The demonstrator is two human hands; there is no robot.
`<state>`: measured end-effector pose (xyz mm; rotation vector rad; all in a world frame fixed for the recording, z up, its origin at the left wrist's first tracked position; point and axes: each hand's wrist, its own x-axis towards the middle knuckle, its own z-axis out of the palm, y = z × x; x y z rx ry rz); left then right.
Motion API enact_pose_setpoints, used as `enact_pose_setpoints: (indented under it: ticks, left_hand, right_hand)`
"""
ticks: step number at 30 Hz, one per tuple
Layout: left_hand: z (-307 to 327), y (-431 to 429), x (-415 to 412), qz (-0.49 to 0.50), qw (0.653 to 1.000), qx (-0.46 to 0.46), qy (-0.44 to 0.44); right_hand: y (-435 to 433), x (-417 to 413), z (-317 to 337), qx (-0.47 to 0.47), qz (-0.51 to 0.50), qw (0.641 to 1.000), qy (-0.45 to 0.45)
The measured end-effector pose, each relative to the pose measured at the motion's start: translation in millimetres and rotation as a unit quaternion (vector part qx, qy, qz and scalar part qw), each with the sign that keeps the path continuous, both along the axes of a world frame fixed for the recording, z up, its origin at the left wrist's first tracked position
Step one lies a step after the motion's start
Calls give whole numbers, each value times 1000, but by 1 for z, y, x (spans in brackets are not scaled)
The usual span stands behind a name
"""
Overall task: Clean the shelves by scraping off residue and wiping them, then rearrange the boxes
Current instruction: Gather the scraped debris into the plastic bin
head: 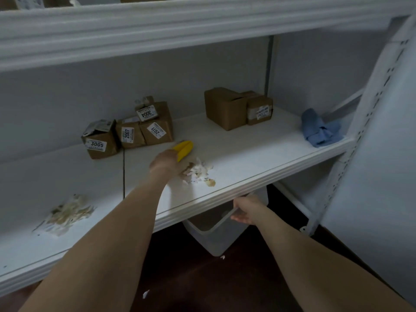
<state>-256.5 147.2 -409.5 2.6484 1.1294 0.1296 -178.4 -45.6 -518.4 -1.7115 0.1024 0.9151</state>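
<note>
A long white shelf point(258, 154) runs along the wall. Below its front edge is a clear plastic bin point(213, 237), held tilted, with the right hand point(246, 210) gripping its rim. Brown boxes point(135, 131) sit at the back of the shelf and a blue cloth point(319, 129) lies at its right end. Mid-shelf, paper scraps point(198, 172) lie just beside the left hand point(165, 162), whose fingers are curled round a yellow scraper point(185, 149).

Left hand point(165, 162) grips a scraper point(185, 149); right hand point(245, 210) grips a bin point(213, 240).
</note>
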Motion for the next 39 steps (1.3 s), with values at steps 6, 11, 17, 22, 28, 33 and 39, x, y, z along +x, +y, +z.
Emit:
enact_pose_setpoints:
  ticks: [6, 11, 17, 22, 28, 33, 39]
  left_hand:
    - [-5, 0, -1, -104, 994, -29, 0]
    - [4, -20, -13, -153, 985, -83, -11]
    - [11, -25, -37, -19, 998, -26, -57]
    - [12, -14, -61, 79, 997, 1, 15]
    - [-6, -27, -52, 68, 997, -34, 18]
    - [-1, -29, -50, 82, 995, -61, 16]
    - [-8, -33, -46, 77, 992, -100, 31]
  right_hand:
    - [1, -2, -2, 13, -10, 1000, 23]
    - [-2, -13, 4, 33, -34, 999, 21]
    - [-16, -25, 12, 31, -44, 998, 24]
    - [-24, -28, 14, 17, -55, 998, 24]
    - [-36, -37, 12, -9, -23, 999, 32]
    - [-40, -35, 11, -52, 4, 996, 73]
    - [-36, -38, 9, -108, 4, 988, 111]
